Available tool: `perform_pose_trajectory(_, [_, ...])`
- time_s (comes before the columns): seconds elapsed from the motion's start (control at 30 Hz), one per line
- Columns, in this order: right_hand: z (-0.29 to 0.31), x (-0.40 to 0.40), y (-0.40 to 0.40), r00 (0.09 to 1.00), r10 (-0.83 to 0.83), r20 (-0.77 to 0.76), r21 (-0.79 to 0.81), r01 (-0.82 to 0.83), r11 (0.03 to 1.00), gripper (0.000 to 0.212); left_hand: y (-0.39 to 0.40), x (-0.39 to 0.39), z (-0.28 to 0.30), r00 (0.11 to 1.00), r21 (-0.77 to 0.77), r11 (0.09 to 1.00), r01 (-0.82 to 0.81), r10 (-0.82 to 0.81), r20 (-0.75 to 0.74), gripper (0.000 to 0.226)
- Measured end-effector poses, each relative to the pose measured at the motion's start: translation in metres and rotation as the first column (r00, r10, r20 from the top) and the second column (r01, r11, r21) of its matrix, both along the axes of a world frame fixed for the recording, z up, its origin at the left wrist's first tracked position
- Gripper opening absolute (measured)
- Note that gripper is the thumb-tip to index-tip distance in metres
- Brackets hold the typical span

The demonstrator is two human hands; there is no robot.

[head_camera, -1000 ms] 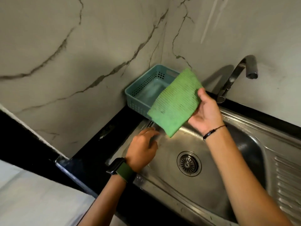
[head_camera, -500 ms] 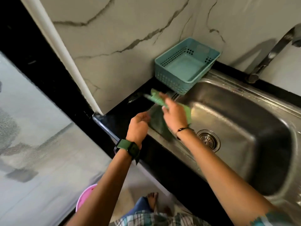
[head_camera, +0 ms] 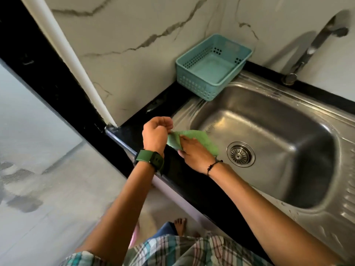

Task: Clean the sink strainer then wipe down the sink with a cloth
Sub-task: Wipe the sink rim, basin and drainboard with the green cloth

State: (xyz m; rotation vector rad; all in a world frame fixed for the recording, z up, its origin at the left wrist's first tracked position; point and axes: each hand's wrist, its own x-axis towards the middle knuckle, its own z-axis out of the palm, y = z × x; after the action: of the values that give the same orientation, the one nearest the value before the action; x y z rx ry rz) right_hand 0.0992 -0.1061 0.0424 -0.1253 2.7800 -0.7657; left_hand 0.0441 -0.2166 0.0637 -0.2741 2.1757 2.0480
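A green cloth (head_camera: 199,140) is held over the front left rim of the steel sink (head_camera: 272,120). My right hand (head_camera: 194,154) grips the cloth from below and behind, fingers folded round its near edge. My left hand (head_camera: 156,133) is curled beside it and pinches the cloth's left corner. The round metal strainer (head_camera: 240,154) sits in the drain at the basin's bottom, just right of the cloth.
A teal plastic basket (head_camera: 194,79) stands on the counter corner behind the sink. The tap (head_camera: 307,52) rises at the back right. A black counter edge (head_camera: 184,181) runs along the front; ridged drainboard (head_camera: 347,204) lies at the right. Marble wall behind.
The cloth came down from in front of the basket to the sink's front left rim. My left hand left the sink rim and took the cloth's corner. The camera view tilted down.
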Motion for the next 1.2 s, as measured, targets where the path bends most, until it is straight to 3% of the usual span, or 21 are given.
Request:
perform_pose_trajectory(0.17, [-0.001,0.047,0.024,0.999,0.021,0.025,0.032,-0.022,0.999,0.051,0.007,-0.003,-0.001,0.991,-0.004,0.991,0.134,-0.134,0.018,0.045])
perform_pose_trajectory(0.37, [-0.019,0.011,0.001,0.997,0.010,0.078,0.227,-0.028,0.974,0.059,0.000,-0.007,-0.007,0.999,-0.066,0.998,0.022,-0.025,-0.035,0.046])
perform_pose_trajectory(0.53, [-0.032,-0.061,-0.016,0.969,-0.248,-0.025,0.110,0.249,0.962,0.059,-0.009,-0.002,-0.001,0.989,-0.038,0.992,-0.123,0.120,-0.090,0.043])
perform_pose_trajectory(0.67, [-0.030,-0.090,-0.022,0.861,-0.509,-0.007,-0.075,0.507,0.859,0.058,-0.009,0.011,0.006,0.997,-0.052,0.998,-0.034,0.030,-0.077,0.040])
perform_pose_trajectory(0.73, [-0.025,-0.096,-0.024,0.832,-0.555,0.020,-0.099,0.554,0.827,0.059,-0.006,0.019,0.007,0.997,-0.077,0.997,0.026,-0.031,-0.065,0.037])
perform_pose_trajectory(0.8, [-0.018,-0.094,-0.018,0.866,-0.498,0.054,-0.046,0.500,0.865,0.056,-0.004,0.022,0.007,0.997,-0.096,0.994,0.051,-0.056,-0.052,0.036])
perform_pose_trajectory(0.93, [-0.024,-0.045,-0.010,0.995,-0.096,-0.009,0.216,0.095,0.972,0.051,0.002,0.019,0.010,0.998,-0.085,0.996,0.027,-0.032,-0.057,0.029])
perform_pose_trajectory(1.07, [-0.020,0.010,-0.004,1.000,0.006,0.005,0.072,-0.006,0.997,0.048,0.012,0.017,0.010,0.987,-0.268,0.955,0.125,-0.147,-0.065,0.027])
perform_pose_trajectory(1.2, [-0.003,0.066,0.034,0.998,-0.057,0.004,-0.063,0.058,0.996,0.045,0.017,0.024,0.003,0.926,-0.553,0.776,0.304,-0.378,-0.021,0.035])
